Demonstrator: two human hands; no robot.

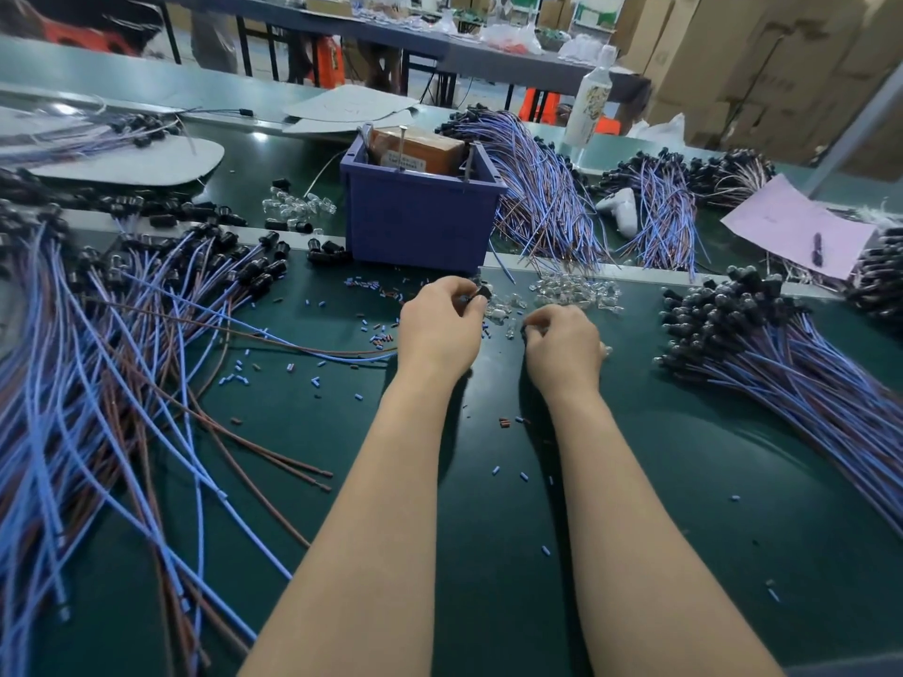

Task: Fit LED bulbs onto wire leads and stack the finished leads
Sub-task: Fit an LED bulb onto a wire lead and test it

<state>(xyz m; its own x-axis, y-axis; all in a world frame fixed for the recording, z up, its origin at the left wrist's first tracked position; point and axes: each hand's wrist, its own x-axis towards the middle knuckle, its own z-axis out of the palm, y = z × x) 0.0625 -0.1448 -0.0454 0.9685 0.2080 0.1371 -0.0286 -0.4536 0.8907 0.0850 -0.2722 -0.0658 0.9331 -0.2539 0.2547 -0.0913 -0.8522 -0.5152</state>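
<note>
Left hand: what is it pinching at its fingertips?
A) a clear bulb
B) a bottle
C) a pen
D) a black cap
D: a black cap shows between the thumb and fingertips of the left hand.

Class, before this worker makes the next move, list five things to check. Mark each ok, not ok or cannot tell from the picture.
1. The left hand pinches the black socket of a lead: ok.
2. That lead's blue and brown wires trail away to the left, not looped round either hand: ok.
3. The right hand holds a bulb: cannot tell, because its curled fingers hide what is under them.
4. The clear LED bulbs lie just beyond the hands: ok.
5. The stack of finished leads lies to the right of the right hand, nothing between them: ok.
</note>
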